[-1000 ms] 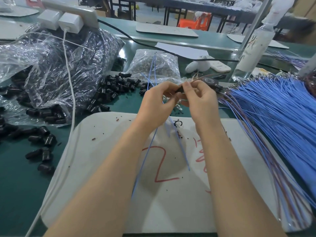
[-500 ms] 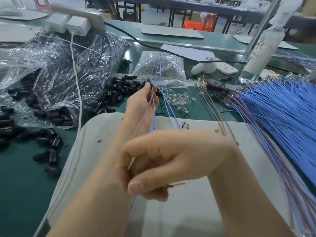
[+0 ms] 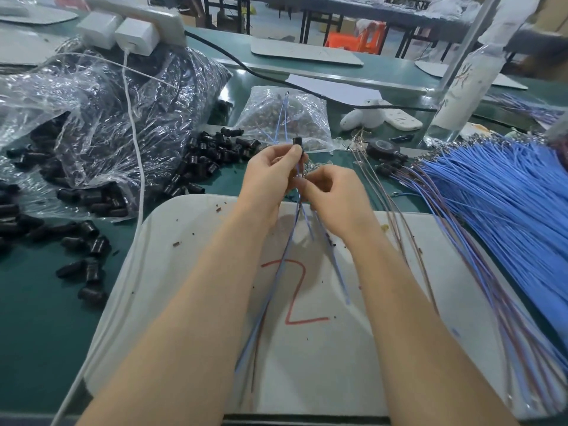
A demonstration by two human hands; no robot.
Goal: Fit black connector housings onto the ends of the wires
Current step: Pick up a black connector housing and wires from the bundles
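My left hand (image 3: 270, 173) holds a small black connector housing (image 3: 297, 143) upright between thumb and fingertips, above the far edge of the white mat. Thin blue wires (image 3: 278, 272) run down from the housing across the mat. More blue wire ends (image 3: 281, 121) stick up behind it. My right hand (image 3: 330, 195) sits just below and to the right, pinching the wires (image 3: 307, 224) under the housing. A pile of loose black housings (image 3: 212, 158) lies on the green table to the left of my hands.
A white mat (image 3: 399, 348) marked with a red "2" covers the near table. A big bundle of blue wires (image 3: 498, 210) lies at the right. Plastic bags (image 3: 101, 118) of housings fill the left, a small bag of terminals (image 3: 295, 115) stands behind. A white cable (image 3: 135, 155) crosses the left.
My right hand has moved from close to the camera back out to the wires under the left hand. The left hand now holds a black housing up over the wires.
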